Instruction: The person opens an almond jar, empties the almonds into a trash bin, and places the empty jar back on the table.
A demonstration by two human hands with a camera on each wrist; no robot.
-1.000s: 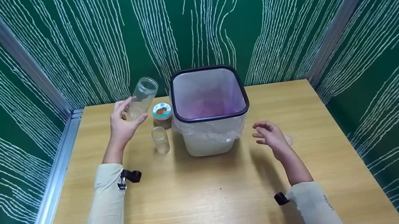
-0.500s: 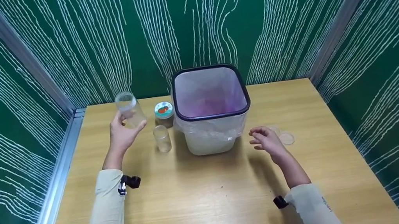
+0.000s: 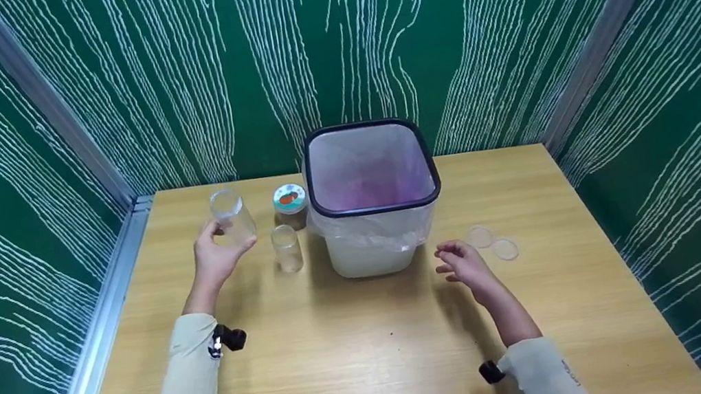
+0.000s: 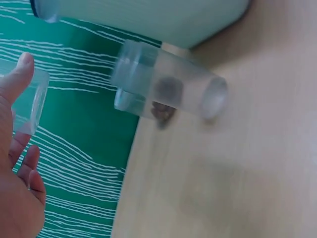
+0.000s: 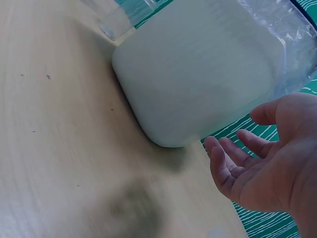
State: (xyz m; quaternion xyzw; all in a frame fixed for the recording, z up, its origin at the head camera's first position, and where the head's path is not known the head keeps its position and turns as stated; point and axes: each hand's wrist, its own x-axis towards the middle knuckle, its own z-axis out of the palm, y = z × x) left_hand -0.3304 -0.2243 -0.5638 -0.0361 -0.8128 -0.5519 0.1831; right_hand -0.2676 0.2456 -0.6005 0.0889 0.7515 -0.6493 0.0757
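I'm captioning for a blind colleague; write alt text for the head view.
A left hand grips a clear cylindrical jar at a brown wooden table, left of a white black-rimmed bin. Another clear cylindrical jar and a jar with a printed lid stand between; an empty right hand hovers near two translucent discs.

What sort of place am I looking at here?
Probably a small recording booth: green walls with wavy white lines and metal posts surround the far side of a wooden table, and a wrist-worn camera is visible.

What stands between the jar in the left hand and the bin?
The head view shows two things there: a lidded jar and a slimmer clear jar.
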